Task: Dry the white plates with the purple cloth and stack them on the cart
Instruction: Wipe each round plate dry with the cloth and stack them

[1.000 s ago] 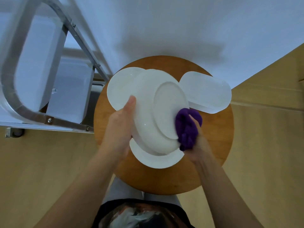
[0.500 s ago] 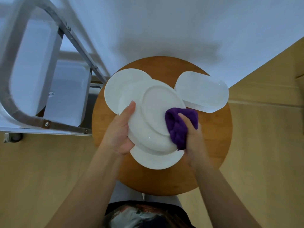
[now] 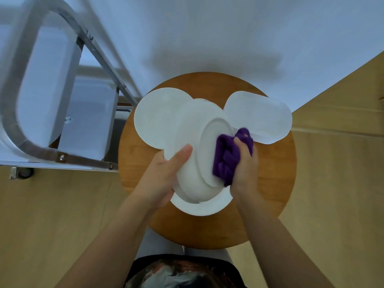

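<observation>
Held plate tilted, underside up, above the round wooden desk. Left hand grips its left rim, thumb laid flat on the upturned underside, remaining fingers hidden beneath. Right hand curled around the bunched purple cloth, pressing it against the right part of the plate's foot ring.

On the desk, relative to the held plate: round plate to the upper left, partly covered by it; oval plate to the upper right, cloth overlapping its near edge; third plate directly beneath, only its near crescent visible.

Cart with metal frame left of the desk, close to the desk edge. Wooden floor around; white wall behind.
</observation>
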{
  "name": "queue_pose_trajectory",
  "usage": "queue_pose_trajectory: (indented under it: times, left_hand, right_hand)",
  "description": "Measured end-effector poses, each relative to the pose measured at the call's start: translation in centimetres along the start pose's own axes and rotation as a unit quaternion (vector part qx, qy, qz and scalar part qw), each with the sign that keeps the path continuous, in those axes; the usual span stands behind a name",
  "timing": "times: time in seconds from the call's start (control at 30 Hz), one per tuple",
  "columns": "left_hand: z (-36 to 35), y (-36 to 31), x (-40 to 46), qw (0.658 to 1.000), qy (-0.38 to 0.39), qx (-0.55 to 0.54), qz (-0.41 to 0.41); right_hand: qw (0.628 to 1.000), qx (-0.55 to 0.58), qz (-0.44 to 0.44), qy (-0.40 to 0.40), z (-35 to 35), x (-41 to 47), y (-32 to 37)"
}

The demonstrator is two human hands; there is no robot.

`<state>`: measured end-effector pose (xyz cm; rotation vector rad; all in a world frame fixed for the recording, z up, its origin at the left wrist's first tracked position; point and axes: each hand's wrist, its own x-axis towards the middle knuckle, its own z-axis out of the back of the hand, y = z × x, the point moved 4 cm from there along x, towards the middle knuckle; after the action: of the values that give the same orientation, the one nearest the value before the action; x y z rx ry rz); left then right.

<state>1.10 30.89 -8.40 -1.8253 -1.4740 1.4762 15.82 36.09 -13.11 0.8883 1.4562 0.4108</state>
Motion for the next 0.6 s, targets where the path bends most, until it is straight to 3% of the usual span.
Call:
queue_pose_trajectory:
  times: [0.2,0.43,0.6]
  left_hand:
    - [-0.7,-0.2,0.4,0.999,-0.004,0.028,-0.015]
    - [0.1,0.2,1.0,0.994,-0.105,-0.008,0.009]
    - [0.2,1.2,1.1,0.984,-0.138,-0.077,0.076]
  right_hand:
    - [0.965,-0.165,0.146,0.141,-3.4,0.2,1.5]
    - [0.914,-0.190,0.173,0.314,-3.5,-3.5,-0.6]
    - [0.844,-0.281,0.368,0.273,-1.8,-5.0,-2.5]
